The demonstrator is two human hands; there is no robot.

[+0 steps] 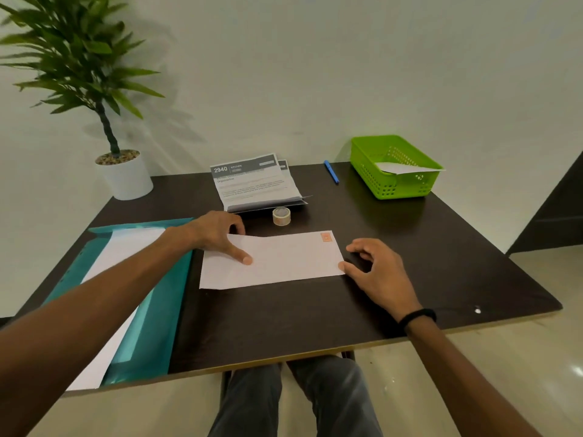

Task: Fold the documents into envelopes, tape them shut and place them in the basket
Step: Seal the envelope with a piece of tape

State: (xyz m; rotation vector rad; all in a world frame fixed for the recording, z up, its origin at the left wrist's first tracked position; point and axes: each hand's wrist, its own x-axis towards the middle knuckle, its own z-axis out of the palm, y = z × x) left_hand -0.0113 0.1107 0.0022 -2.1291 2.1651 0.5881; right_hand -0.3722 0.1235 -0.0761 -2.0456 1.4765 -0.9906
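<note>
A white envelope point(284, 260) with an orange stamp mark lies flat in the middle of the dark table point(410, 247). My left hand point(217, 234) presses on its left part with the index finger stretched out. My right hand point(375, 269) touches the envelope's right edge with the thumb, its fingers loosely curled and holding nothing. Behind the envelope stands a small roll of clear tape point(281, 215). Folded printed documents point(255, 184) lie at the back. A green basket point(394, 167) at the back right holds a white envelope.
A teal folder point(151, 304) with white sheets lies on the table's left side under my left forearm. A blue pen point(331, 171) lies left of the basket. A potted plant point(123, 171) stands at the back left corner. My knees show below the front edge.
</note>
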